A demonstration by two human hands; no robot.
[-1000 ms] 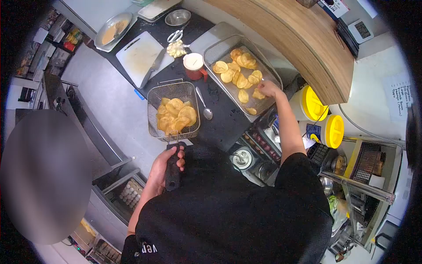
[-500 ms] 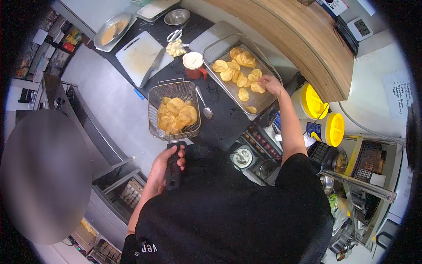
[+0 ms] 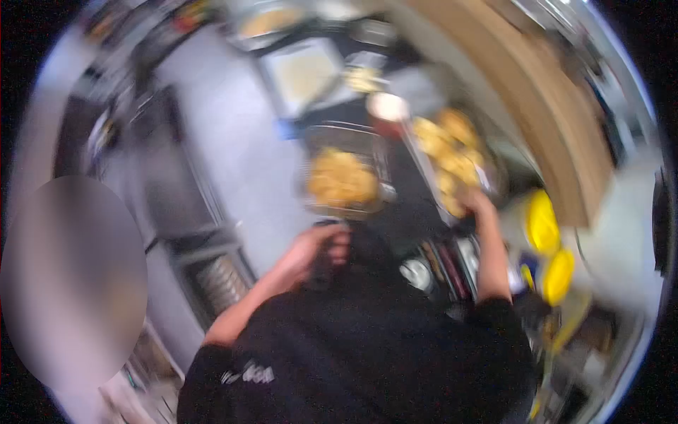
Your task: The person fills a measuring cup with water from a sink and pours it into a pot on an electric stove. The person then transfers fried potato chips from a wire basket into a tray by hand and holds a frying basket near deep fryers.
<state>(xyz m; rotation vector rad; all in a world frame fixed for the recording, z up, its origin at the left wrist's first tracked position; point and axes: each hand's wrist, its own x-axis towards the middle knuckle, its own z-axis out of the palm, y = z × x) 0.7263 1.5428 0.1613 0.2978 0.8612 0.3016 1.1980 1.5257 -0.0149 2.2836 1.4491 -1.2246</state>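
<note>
The whole head view is smeared by motion. My left hand [image 3: 318, 251] is wrapped round the dark handle of a wire basket [image 3: 311, 148]. Golden chips [image 3: 342, 179] lie heaped inside it. On the right, my right hand [image 3: 474, 200] reaches to the near end of a metal tray [image 3: 432, 185], beside more chips [image 3: 459, 166]. Its fingers are blurred, and whether they hold a chip cannot be made out. A red cup with a pale top [image 3: 388, 108] stands between basket and tray, with a blurred spoon [image 3: 385, 187] below it.
A white cutting board [image 3: 304, 74] and a pan [image 3: 272, 25] are at the back of the dark counter [image 3: 417, 226]. A wooden shelf [image 3: 537, 106] curves along the right. Yellow-lidded tubs [image 3: 542, 220] stand below it. A blurred-out shape covers the far left.
The view has swung, shifting the scene right and down and blurring it. More chips appear in both basket and tray. My left hand still grips the handle; my right hand remains at the tray.
</note>
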